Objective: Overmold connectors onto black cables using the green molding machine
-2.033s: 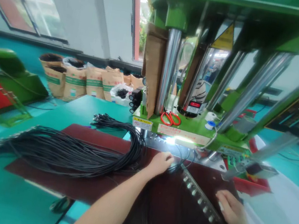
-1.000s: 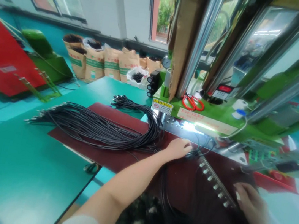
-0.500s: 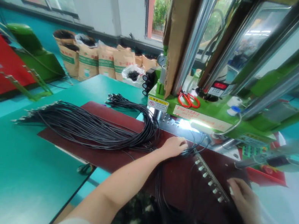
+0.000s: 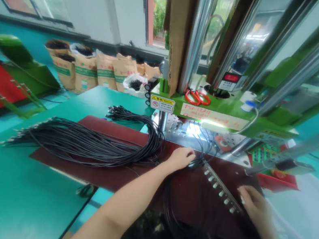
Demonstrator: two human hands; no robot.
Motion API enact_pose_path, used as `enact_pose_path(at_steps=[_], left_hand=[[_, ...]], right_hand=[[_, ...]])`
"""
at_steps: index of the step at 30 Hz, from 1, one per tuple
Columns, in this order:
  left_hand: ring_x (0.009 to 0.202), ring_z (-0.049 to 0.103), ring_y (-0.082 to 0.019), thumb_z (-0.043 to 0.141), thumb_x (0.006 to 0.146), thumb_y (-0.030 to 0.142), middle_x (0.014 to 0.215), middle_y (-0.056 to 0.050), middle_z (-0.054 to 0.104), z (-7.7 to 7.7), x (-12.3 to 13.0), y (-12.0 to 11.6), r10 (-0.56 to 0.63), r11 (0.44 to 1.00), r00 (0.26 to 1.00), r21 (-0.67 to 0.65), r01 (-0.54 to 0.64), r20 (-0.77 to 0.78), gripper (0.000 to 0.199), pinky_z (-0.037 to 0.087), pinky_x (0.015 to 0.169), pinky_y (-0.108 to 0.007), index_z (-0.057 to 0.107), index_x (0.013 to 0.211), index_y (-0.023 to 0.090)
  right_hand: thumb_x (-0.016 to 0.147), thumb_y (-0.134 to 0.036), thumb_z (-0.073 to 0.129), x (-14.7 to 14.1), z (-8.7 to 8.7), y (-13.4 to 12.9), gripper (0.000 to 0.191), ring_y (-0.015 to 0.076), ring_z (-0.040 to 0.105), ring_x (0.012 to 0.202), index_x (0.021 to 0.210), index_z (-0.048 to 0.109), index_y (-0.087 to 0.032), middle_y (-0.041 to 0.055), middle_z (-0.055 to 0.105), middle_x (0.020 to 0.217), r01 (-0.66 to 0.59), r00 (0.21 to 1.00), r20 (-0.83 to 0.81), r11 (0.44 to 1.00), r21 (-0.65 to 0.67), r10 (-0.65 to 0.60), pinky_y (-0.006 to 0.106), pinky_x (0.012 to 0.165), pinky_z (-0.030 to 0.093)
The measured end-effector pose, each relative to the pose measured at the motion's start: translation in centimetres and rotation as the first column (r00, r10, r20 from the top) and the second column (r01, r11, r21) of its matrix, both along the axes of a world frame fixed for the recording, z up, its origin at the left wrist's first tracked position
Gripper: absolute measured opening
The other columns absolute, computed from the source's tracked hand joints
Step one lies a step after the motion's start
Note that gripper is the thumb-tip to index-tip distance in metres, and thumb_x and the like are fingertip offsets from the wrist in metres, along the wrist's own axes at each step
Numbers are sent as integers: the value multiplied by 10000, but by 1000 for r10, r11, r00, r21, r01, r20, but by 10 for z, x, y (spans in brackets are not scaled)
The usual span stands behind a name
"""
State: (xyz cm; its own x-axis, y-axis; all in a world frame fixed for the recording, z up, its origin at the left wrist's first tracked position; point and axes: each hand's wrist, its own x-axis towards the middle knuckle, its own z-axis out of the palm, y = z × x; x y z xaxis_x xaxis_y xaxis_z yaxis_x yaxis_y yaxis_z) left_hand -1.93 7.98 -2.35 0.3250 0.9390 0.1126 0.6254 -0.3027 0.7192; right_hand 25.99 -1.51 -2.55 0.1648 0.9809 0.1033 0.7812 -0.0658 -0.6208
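Observation:
My left hand [image 4: 182,158] is closed, its fingers curled on a bunch of thin black cables [image 4: 198,161] beside the upper end of a metal bar. Small silvery connectors sit in a row along this bar [image 4: 221,188], which lies slantwise on the dark red board [image 4: 191,201]. Just right of the bar's lower end is my right hand [image 4: 252,202], its fingers bent together. A small pale bit shows at its fingertips, too small to name. More black cables [image 4: 168,199] hang below my left wrist toward my lap.
A thick bundle of black cables [image 4: 101,148] lies looped on the left of the board, over the green table [image 4: 20,189]. Behind stands a green press [image 4: 239,123] with steel columns and red-handled scissors [image 4: 197,97] on it. Paper sacks [image 4: 86,71] line the wall.
The whole view has shifted, so the scene sits slightly more to the left and mostly lower. Both hands keep nearly the same places by the bar and cables.

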Motion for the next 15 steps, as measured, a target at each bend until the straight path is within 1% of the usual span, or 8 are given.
enact_pose_path(at_steps=[2, 3, 5, 6, 8, 11, 13, 15], left_hand=[[726, 555, -154, 423, 797, 300, 789, -16, 653, 0, 0, 0, -4, 1000, 1000, 2, 4, -6, 236, 396, 696, -247, 633, 803, 195], [725, 555, -155, 424, 797, 299, 784, -17, 651, 0, 0, 0, -5, 1000, 1000, 3, 5, -9, 232, 395, 694, -248, 632, 798, 195], [727, 558, -157, 427, 795, 293, 778, -17, 650, -1, 0, 0, -2, 1000, 1000, 2, 2, -14, 222, 393, 692, -248, 627, 792, 198], [729, 559, -158, 428, 794, 290, 777, -17, 650, -2, 1, 0, 1, 1000, 1000, 2, -1, -14, 217, 392, 690, -249, 625, 791, 200], [724, 561, -158, 429, 794, 289, 774, -18, 649, -4, 1, 0, 10, 1000, 1000, 1, -10, -16, 210, 389, 683, -250, 620, 788, 202], [716, 562, -162, 428, 796, 295, 770, -21, 648, -6, 2, 1, 11, 1000, 1000, 6, -11, -25, 209, 385, 672, -257, 614, 779, 201], [730, 568, -167, 427, 797, 295, 779, -23, 652, -6, 3, 2, 9, 1000, 1000, 5, -9, -21, 208, 382, 669, -260, 612, 777, 201], [748, 573, -171, 423, 799, 294, 791, -23, 656, -7, 4, 2, 11, 1000, 1000, 0, -11, -14, 211, 381, 672, -262, 613, 777, 204]], right_hand=[[794, -418, 427, -2, 6, 2, 272, 171, 570, 629, 692, 561, -204, -4, 608, 647, -108, 993, 34, 993, -54, 110, 254, 599, 423], [808, -416, 419, -5, 10, 3, 283, 171, 571, 634, 680, 558, -206, -6, 607, 643, -191, 979, 47, 976, -102, 196, 255, 607, 421], [836, -407, 397, -10, 22, 8, 303, 172, 580, 662, 678, 562, -207, -7, 619, 662, -339, 934, 52, 921, -190, 354, 255, 622, 420], [847, -403, 386, -14, 28, 12, 308, 172, 585, 667, 695, 569, -207, -5, 627, 677, -376, 918, 52, 904, -206, 393, 255, 624, 422], [853, -395, 382, -22, 39, 24, 292, 167, 592, 638, 774, 590, -206, 0, 644, 707, -363, 924, 58, 915, -173, 378, 256, 614, 430], [843, -364, 409, -37, 48, 58, 275, 152, 595, 587, 942, 593, -184, 18, 662, 771, -286, 957, 35, 958, -13, 286, 255, 607, 455], [840, -313, 424, -50, 49, 91, 299, 151, 615, 660, 1044, 577, -158, 42, 668, 864, -240, 970, 61, 963, 120, 234, 252, 650, 473], [839, -260, 440, -64, 48, 128, 315, 161, 619, 772, 1095, 563, -123, 75, 659, 948, -189, 976, 146, 956, 225, 159, 259, 701, 478]])
